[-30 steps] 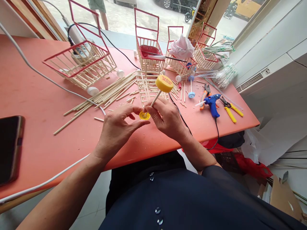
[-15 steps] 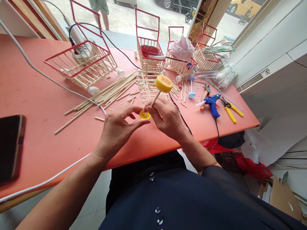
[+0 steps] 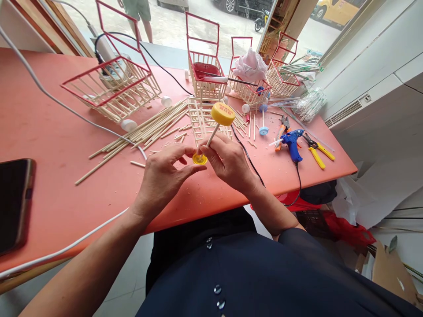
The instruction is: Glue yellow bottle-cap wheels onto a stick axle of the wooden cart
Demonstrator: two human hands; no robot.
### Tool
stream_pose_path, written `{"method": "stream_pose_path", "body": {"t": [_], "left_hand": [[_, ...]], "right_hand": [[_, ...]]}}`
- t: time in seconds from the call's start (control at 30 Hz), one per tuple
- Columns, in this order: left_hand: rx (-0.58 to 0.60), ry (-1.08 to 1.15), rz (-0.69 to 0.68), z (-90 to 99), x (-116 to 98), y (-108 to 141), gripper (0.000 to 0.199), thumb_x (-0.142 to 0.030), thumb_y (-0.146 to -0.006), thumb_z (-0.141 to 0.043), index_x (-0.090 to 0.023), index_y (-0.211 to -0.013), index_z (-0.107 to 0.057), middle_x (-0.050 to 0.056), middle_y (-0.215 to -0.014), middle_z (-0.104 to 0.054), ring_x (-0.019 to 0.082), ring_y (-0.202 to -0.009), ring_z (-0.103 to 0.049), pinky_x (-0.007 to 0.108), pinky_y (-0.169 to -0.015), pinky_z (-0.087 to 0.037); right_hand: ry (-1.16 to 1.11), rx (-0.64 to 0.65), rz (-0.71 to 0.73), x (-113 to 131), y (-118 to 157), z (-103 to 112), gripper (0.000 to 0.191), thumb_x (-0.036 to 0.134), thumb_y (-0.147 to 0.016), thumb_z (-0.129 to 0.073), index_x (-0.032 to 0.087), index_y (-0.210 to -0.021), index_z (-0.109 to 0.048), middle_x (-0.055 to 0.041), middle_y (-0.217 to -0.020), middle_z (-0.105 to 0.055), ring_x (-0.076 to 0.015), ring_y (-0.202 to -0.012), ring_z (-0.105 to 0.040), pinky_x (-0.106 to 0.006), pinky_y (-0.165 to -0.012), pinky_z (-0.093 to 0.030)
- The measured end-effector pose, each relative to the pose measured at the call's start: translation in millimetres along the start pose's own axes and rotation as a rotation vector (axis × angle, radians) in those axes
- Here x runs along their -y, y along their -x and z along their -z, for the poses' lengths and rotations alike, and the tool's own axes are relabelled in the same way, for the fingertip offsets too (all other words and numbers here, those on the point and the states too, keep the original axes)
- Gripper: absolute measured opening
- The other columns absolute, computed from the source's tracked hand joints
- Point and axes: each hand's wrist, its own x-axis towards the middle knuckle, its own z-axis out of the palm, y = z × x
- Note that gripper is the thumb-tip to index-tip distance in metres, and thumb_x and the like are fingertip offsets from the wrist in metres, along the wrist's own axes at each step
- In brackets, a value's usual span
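Between thumb and fingers, my left hand point(image 3: 167, 169) grips a small yellow bottle cap point(image 3: 199, 159), its hollow side facing up. A thin wooden stick point(image 3: 213, 135) is pinched in my right hand point(image 3: 228, 160), its lower end inside that cap. On the stick's upper end sits a second yellow cap point(image 3: 223, 114) with red lettering, tilted to the right. Just behind my hands lies a flat lattice of sticks point(image 3: 194, 116) on the pink table point(image 3: 109, 193).
Small stick-built carts with red rims point(image 3: 206, 72) stand along the back. Loose sticks point(image 3: 155, 125) lie left of centre. A blue glue gun point(image 3: 292, 141), yellow-handled pliers point(image 3: 317, 154) and orange-handled pliers point(image 3: 283, 130) lie at right. A phone point(image 3: 15, 204) is at far left; a white cable point(image 3: 66, 99) crosses the table.
The upper yellow cap and stick have shifted very slightly left. Both hands keep the same grip. Outside the window, a person's legs have moved a little to the right.
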Motion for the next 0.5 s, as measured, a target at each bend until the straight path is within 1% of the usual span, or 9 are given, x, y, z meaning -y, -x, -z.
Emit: {"method": "stream_pose_path", "body": {"t": [0.13, 0.37, 0.5], "left_hand": [[-0.007, 0.004, -0.017, -1.3, 0.8, 0.0, 0.025, -0.051, -0.092, -0.077, -0.028, -0.101, -0.076, -0.001, -0.094, -0.078, 0.017, -0.077, -0.066, 0.030, -0.073, -0.052], [-0.010, 0.010, -0.039, -1.9, 2.5, -0.1, 0.023, -0.049, -0.092, -0.079, -0.028, -0.101, -0.077, -0.002, -0.092, -0.076, 0.016, -0.077, -0.065, 0.031, -0.078, -0.053], [-0.034, 0.009, -0.069, -2.5, 3.7, -1.2, 0.024, -0.050, -0.092, -0.080, -0.028, -0.102, -0.079, 0.000, -0.098, -0.076, 0.016, -0.078, -0.062, 0.030, -0.077, -0.054]], "right_hand": [[0.011, -0.003, 0.003, 0.0, 0.3, -0.9, 0.030, 0.034, -0.116, -0.044, 0.021, -0.097, -0.063, -0.0040, -0.102, -0.072, -0.0144, -0.092, -0.067, -0.027, -0.079, -0.048], [0.018, 0.022, -0.045, -1.2, 1.6, -1.5, 0.036, 0.042, -0.117, -0.039, 0.021, -0.099, -0.063, -0.0037, -0.099, -0.071, -0.0147, -0.090, -0.065, -0.028, -0.080, -0.047], [0.017, 0.066, -0.072, -2.0, 2.2, -0.5, 0.037, 0.043, -0.117, -0.039, 0.020, -0.099, -0.062, -0.0053, -0.102, -0.071, -0.0164, -0.094, -0.066, -0.029, -0.083, -0.047]]}}
